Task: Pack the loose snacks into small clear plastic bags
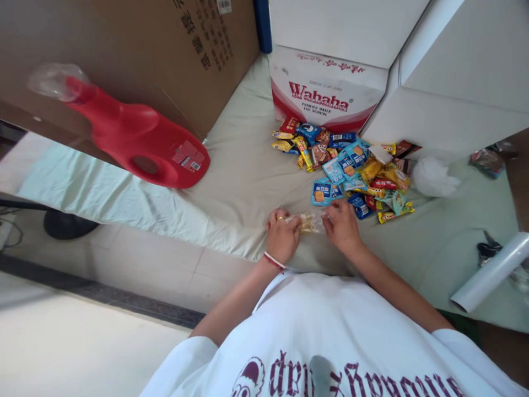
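A small clear plastic packet [309, 222] with something yellowish-gold in it lies between my two hands, near the front edge of the cloth-covered surface. My left hand [283, 234] has its fingers closed on the packet's left end; a ring and a beaded bracelet show on this hand and wrist. The right end is pinched by my right hand [341, 226]. Just beyond my fingers sits a blue snack packet [321, 192], part of a loose pile of wrapped snacks [351, 168] in blue, yellow, red and brown.
A white-and-red water carton [322, 88] stands behind the snacks. Left, a large red jug [144, 138] leans by a big brown cardboard box [165, 60]. A crumpled white plastic bag [433, 177] lies right of the pile. Farther right are a plastic roll [491, 273] and scissors [490, 245].
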Demonstrator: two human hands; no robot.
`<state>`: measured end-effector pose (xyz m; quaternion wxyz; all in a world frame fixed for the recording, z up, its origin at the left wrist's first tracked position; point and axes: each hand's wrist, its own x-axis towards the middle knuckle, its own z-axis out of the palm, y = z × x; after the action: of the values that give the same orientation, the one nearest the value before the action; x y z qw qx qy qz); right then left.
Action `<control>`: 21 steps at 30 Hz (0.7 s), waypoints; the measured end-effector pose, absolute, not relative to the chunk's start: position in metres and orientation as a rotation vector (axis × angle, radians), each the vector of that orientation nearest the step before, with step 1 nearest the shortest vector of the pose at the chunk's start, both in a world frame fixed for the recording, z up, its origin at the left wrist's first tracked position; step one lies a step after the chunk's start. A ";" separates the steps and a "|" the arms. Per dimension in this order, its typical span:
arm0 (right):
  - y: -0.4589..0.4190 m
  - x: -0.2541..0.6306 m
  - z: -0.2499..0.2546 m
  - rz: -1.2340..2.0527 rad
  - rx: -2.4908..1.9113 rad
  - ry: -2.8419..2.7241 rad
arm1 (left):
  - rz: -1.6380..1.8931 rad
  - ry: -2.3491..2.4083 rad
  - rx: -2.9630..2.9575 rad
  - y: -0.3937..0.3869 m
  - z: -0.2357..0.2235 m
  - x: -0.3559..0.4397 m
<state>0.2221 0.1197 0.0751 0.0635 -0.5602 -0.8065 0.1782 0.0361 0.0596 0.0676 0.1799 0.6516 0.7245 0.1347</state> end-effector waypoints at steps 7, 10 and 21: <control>0.119 0.160 0.081 0.918 -1.266 -2.722 | 0.420 2.175 1.581 0.059 0.062 0.023; 0.120 0.153 0.069 0.979 -1.223 -2.673 | 0.488 1.935 1.583 0.058 0.056 0.000; 0.077 0.211 0.066 1.523 -1.288 -1.589 | 0.938 1.446 1.391 0.053 0.076 0.045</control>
<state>0.2110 0.0771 0.0662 0.2914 -0.4831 -0.5962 0.5712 0.0452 0.0529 0.0758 0.4468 0.5620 0.5840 0.3788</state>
